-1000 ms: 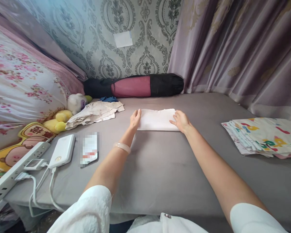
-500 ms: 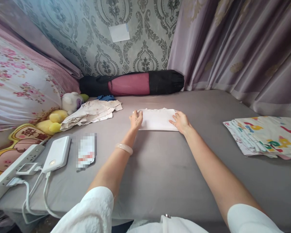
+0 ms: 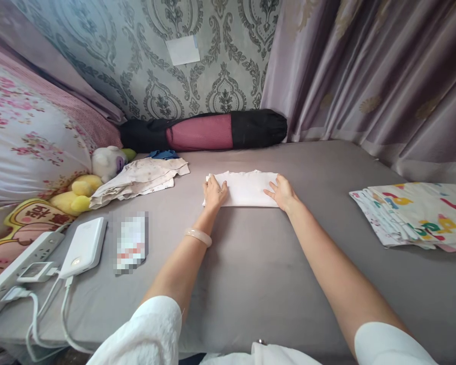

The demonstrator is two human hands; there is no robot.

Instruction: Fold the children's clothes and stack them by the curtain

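Pixelated item (image 3: 131,243): near bed's (image 3: 266,284) left edge, masked, can't identify.
Left hand (image 3: 214,191): grip partly spread over left end of folded white cloth (image 3: 247,191); can't tell if it pinches.
Folded white cloth: mid-bed, toward far edge; could skew or unfold if hands pull unevenly. Underside hidden.
Right hand (image 3: 280,191): fingers fanned on right end, covering its corner; pinch can't be told.
Printed cloth stack (image 3: 414,213): bed's right side, cut off by frame.

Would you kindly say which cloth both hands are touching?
The folded white cloth, left hand and right hand at its ends; neither touches the speckled cloth, blue cloth or patterned stack.
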